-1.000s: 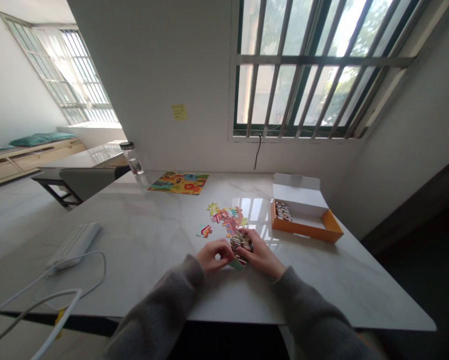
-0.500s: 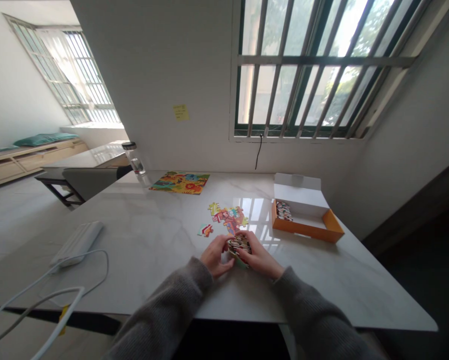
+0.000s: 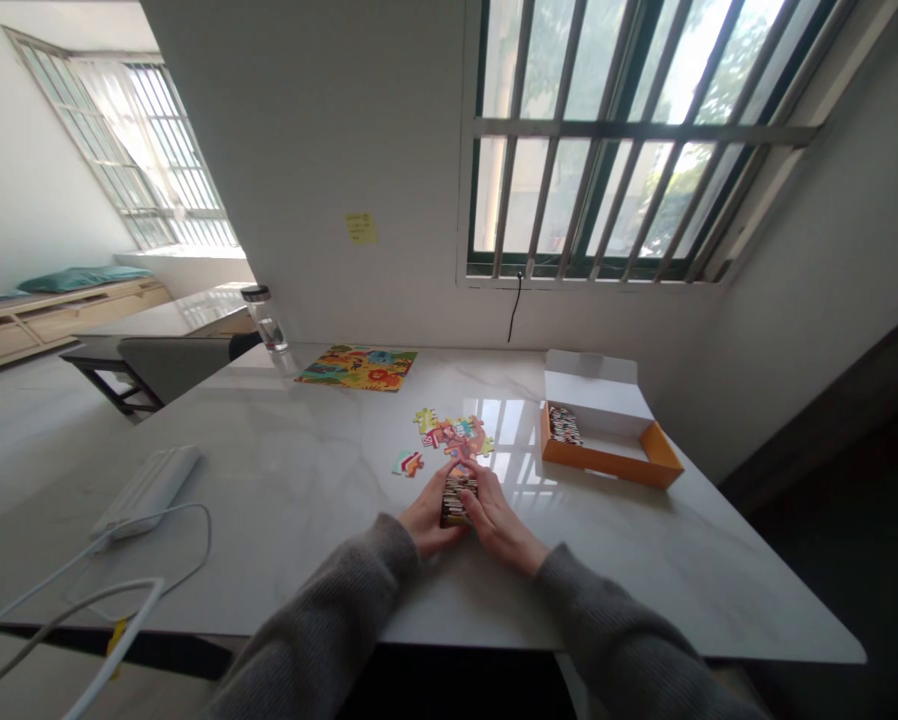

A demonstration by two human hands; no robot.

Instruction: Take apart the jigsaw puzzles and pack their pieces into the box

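A stack of puzzle pieces (image 3: pixel 458 500) stands between my two hands near the table's front edge. My left hand (image 3: pixel 428 515) is wrapped round its left side, and my right hand (image 3: pixel 498 515) presses on its right side with the fingertips near those of the left. Just beyond the fingers lie several colourful joined puzzle pieces (image 3: pixel 456 434). To their left is a separate piece (image 3: pixel 408 463) in red, white and pale green.
An open orange box (image 3: pixel 610 462) with pieces at its left end stands on the right of the table (image 3: pixel 306 480). A picture sheet (image 3: pixel 359 368), a bottle (image 3: pixel 267 318) and a white power strip (image 3: pixel 149 490) with cables are further left.
Both hands have shifted slightly left with the stack, which now stands more upright and squared between them. The left fingers have closed in round it.
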